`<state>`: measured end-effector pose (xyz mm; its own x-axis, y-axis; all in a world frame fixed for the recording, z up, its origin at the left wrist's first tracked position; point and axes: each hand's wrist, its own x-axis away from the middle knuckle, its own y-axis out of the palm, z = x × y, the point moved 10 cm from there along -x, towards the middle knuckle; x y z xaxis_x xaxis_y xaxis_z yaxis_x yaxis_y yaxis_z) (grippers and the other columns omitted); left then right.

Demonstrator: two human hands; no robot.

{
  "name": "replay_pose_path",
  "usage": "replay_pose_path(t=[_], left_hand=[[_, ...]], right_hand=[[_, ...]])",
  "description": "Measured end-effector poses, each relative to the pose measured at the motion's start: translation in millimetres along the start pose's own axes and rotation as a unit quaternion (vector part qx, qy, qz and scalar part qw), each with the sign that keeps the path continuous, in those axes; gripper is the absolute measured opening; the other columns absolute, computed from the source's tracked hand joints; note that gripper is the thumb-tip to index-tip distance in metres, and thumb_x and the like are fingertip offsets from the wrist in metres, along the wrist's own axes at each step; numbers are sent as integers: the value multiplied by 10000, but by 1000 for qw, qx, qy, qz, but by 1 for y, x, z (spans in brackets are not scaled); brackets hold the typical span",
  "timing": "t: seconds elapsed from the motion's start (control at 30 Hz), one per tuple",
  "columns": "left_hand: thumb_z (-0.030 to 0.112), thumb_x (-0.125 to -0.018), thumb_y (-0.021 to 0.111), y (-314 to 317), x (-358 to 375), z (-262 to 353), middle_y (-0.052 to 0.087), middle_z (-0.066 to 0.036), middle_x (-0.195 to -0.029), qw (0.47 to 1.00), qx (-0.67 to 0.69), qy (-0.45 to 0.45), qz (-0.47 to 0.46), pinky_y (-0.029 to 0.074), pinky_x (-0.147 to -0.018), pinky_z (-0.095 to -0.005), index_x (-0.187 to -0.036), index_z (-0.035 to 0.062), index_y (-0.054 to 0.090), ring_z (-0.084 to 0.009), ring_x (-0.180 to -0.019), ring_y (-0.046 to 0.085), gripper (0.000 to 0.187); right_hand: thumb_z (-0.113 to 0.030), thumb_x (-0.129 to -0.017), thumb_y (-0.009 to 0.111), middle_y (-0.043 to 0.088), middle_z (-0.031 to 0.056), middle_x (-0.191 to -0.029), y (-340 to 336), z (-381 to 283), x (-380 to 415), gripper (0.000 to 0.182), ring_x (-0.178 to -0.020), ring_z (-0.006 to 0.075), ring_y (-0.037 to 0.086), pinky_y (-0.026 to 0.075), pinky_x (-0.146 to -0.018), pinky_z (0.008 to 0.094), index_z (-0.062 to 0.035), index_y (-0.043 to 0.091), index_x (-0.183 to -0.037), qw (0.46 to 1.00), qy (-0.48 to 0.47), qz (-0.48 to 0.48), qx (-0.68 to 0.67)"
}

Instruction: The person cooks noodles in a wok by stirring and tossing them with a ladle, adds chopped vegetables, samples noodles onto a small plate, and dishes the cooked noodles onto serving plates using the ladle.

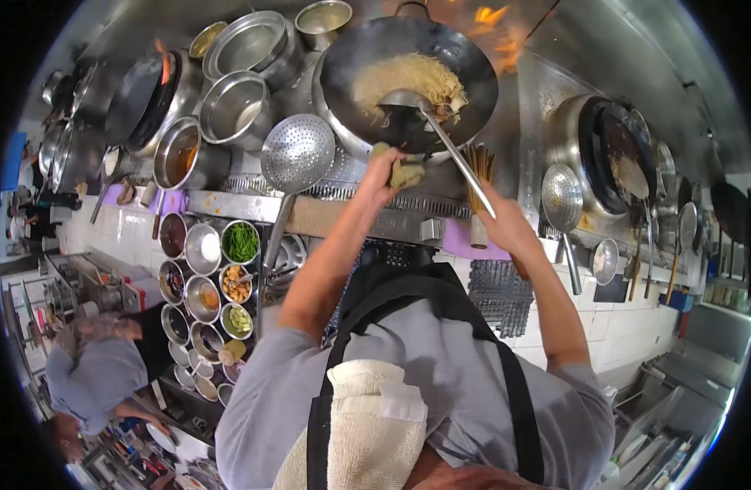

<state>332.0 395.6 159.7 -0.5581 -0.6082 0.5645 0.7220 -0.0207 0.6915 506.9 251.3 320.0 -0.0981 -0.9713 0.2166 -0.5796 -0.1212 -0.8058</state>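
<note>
A large black wok [343, 86] sits on the burner with a heap of thin brown noodles [424, 73] in it, steam rising. My left hand [381, 175] is closed around a folded greenish cloth [406, 174] at the wok's near rim; the grip beneath the cloth is hidden. My right hand [504, 222] is wrapped around the long handle of a metal ladle [404, 98]. The ladle's bowl rests among the noodles, its handle slanting down to the right. Beside my right hand is a bamboo wok brush [479, 233], bristles up, partly hidden by the ladle handle.
Flames [502, 37] flare behind the wok's right side. A perforated skimmer [299, 153] and steel pots [234, 106] stand to the left, above bowls of ingredients [240, 241]. Another wok [624, 155] and skimmer [562, 196] are on the right. A co-worker [98, 367] is at lower left.
</note>
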Motion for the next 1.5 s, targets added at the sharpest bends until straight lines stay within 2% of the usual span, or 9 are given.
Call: replay_pose_path(t=[0.2, 0.4, 0.57, 0.77, 0.87, 1.03, 1.2, 1.4, 1.5], left_hand=[[148, -907, 547, -72, 42, -60, 655, -215, -1131, 1000, -6, 24, -6, 619, -797, -495, -1233, -57, 540, -368, -955, 701, 385], [131, -874, 576, 14, 35, 6, 657, -215, -1055, 998, 52, -42, -5, 613, -791, -504, -1138, -47, 543, -382, -923, 701, 320], [122, -873, 586, 20, 28, 16, 656, -218, -1108, 999, 8, -31, 29, 616, -788, -480, -1170, -40, 544, -364, -935, 703, 341], [88, -862, 570, -51, 55, -52, 651, -201, -1098, 997, -54, 54, -31, 629, -724, -467, -1282, -21, 498, -341, -901, 705, 440], [82, -860, 565, -25, 75, -37, 657, -187, -1058, 997, -30, 75, -16, 632, -680, -480, -1205, -2, 522, -345, -842, 706, 357], [111, -870, 566, -15, 1, 3, 668, -189, -1032, 1000, 19, -5, -20, 630, -703, -489, -1136, -4, 539, -350, -846, 708, 292], [125, -874, 574, 3, -18, 20, 683, -190, -1015, 1000, 9, -16, -6, 621, -779, -470, -1149, -21, 562, -344, -882, 707, 312], [112, -863, 600, 13, 0, 3, 680, -196, -1068, 998, 43, -36, 11, 612, -787, -515, -1170, -3, 558, -361, -905, 703, 330], [100, -851, 582, -6, 4, -9, 674, -199, -1040, 1000, 6, 8, -13, 621, -733, -492, -1166, -34, 552, -335, -858, 708, 343]], right_hand=[[-99, -881, 646, 674, 315, -940, 13, 0, 2, 625, -867, 509, 647, 516, -801, 509, -28, 449, -1470, 996, -28, 76, -22], [-106, -880, 673, 674, 288, -1108, -19, -16, 49, 640, -1003, 297, 704, 509, -912, 377, -36, 460, -1479, 981, -34, -41, -184], [-94, -877, 622, 651, 328, -1113, -19, -14, 21, 651, -1021, 518, 618, 497, -911, 493, -27, 416, -1491, 999, -26, -36, -23], [-96, -879, 628, 666, 319, -928, 14, 10, -9, 640, -858, 507, 643, 520, -820, 490, -26, 429, -1483, 995, -38, 85, -25], [-95, -886, 644, 677, 290, -873, 10, 11, 13, 641, -821, 452, 682, 535, -819, 442, -12, 432, -1485, 993, -38, 64, -91], [-29, -909, 641, 637, 135, -1307, -25, 37, 63, 666, -1126, 170, 617, 488, -966, 320, -12, 390, -1525, 970, 72, -89, -216], [-5, -910, 629, 622, 119, -1302, -59, 20, 71, 661, -1153, 132, 563, 467, -989, 302, -12, 391, -1526, 975, 72, -152, -147], [-103, -886, 628, 650, 332, -1144, -37, -4, 15, 661, -1039, 493, 646, 504, -912, 491, -43, 403, -1505, 997, -32, -64, -14], [-111, -891, 625, 637, 369, -1018, -5, 21, -33, 664, -949, 544, 615, 494, -839, 540, -27, 382, -1504, 999, 42, -29, -3]])
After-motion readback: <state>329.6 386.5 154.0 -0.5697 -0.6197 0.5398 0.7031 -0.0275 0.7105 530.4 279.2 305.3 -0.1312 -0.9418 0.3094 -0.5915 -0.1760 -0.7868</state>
